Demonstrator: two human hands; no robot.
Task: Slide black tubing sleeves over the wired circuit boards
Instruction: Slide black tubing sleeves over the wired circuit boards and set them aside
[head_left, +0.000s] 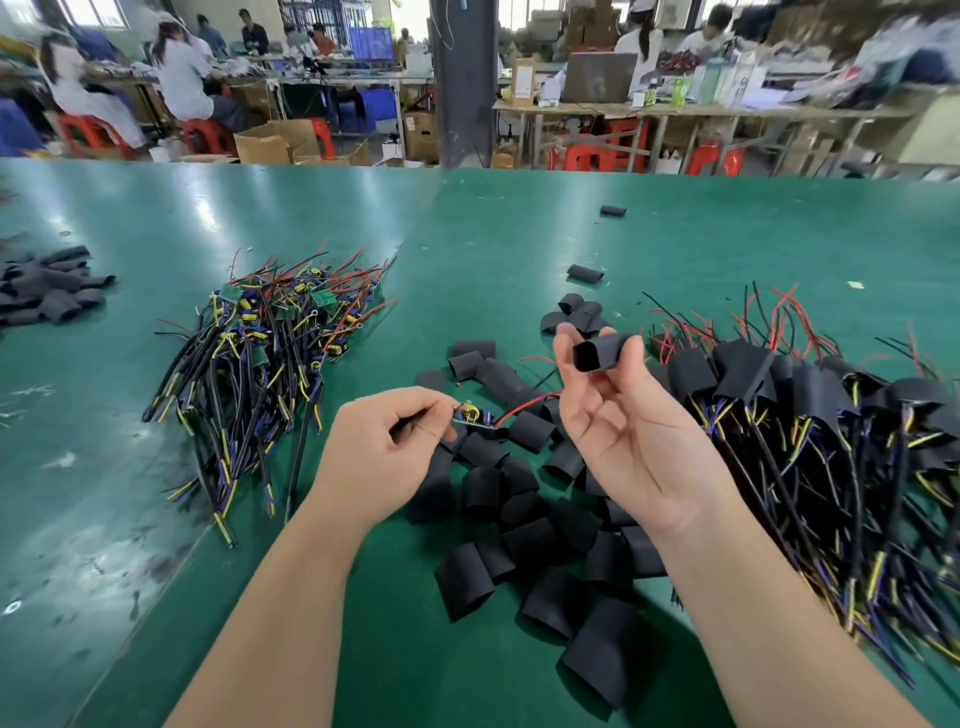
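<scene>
My right hand (618, 431) is raised palm up and pinches a black tubing sleeve (600, 352) between fingertips and thumb, its squared mouth facing me. To its left, my left hand (382, 457) grips the wires of a small circuit board (472, 415) with yellow and blue parts; a red wire runs from the board toward the right hand. The board and the sleeve are apart. A heap of loose black sleeves (524, 514) lies on the green table (519, 234) beneath both hands.
A pile of bare wired boards (270, 353) lies at left centre. Boards with sleeves on them are heaped at the right (810, 415). More sleeves sit at the far left edge (47, 291). Two stray sleeves (613, 210) lie farther back. People work at benches behind.
</scene>
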